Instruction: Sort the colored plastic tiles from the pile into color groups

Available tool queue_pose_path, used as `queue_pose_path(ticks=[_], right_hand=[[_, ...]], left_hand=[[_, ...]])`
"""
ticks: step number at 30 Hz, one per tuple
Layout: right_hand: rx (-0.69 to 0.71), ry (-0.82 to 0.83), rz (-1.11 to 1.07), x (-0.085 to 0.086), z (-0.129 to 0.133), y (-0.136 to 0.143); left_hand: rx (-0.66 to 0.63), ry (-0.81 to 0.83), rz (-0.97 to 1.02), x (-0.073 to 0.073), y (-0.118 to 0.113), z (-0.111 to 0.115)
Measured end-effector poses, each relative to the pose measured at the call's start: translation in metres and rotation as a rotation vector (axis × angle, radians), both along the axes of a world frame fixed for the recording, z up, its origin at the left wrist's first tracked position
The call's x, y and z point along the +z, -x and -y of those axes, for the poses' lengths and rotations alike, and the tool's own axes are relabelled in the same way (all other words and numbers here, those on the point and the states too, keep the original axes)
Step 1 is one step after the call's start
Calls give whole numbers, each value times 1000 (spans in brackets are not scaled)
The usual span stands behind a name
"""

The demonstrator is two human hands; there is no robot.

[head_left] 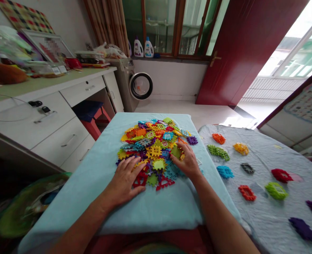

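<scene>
A heap of colourful plastic interlocking building blocks [154, 151] lies on the light-blue cloth of the table in front of me. My left hand [124, 179] rests with spread fingers on the near left side of the heap and holds nothing. Close to its thumb lie red triangular blocks [165, 183] and a lime-green square block [158, 164]. At the right side of the heap, my right hand [188, 161] grips an olive-green block [176, 151] between thumb and fingers. Some yellow shows beside that block, partly covered by the fingers.
On the grey cloth-covered surface [232, 208] to my right, blocks lie apart by colour, including a blue stack [225, 171] and a green row [218, 152]. Left stand a drawer desk [52, 113], a stool [88, 109] and a green basket [18, 218]. A washing machine [124, 76] stands ahead.
</scene>
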State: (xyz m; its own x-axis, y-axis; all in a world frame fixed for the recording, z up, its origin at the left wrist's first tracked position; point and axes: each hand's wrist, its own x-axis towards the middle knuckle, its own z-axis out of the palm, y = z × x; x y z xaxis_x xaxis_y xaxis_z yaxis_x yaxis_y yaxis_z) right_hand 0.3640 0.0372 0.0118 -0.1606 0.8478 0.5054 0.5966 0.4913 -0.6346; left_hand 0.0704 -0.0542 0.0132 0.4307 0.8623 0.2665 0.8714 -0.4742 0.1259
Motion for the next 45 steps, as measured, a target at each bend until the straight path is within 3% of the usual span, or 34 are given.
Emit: queue_pose_path(ticks=[3,7,11,13,17,20,23,26,30,33,35,39,45], right_hand=[[6,18,-78,-3,-2,-1],[-7,-1,-96,-5,-4,-1],[-13,-22,-80,-5,-4,1],[-20,-13,-66,-6,-4,2],[-88,0,-55,0,-3,1],[-47,31,12,18,2,-10],[20,90,75,37,7,-37],[-67,97,92,41,3,-86],[-379,156,121,15,-25,-173],[-622,361,219,-10,-48,-229],[-686,448,259,-24,-57,-253],[-706,514,294,-42,-66,-271],[-730,542,346,-61,-75,-268]], left_hand=[[-10,-37,55,2,4,-11],[-63,-56,138,18,-5,-28],[-92,-87,173,38,-39,-45],[-97,-81,161,41,-62,-52],[-54,-64,108,26,-99,-60],[-23,-57,68,10,-108,-61],[-11,-49,63,-2,-105,-62],[-30,-53,81,-6,-100,-64],[-36,-63,105,-8,-98,-66],[-43,-69,116,-9,-98,-68],[-51,-78,123,-10,-98,-71],[-35,-151,130,-7,-97,-76],[82,-297,96,4,-99,-78]])
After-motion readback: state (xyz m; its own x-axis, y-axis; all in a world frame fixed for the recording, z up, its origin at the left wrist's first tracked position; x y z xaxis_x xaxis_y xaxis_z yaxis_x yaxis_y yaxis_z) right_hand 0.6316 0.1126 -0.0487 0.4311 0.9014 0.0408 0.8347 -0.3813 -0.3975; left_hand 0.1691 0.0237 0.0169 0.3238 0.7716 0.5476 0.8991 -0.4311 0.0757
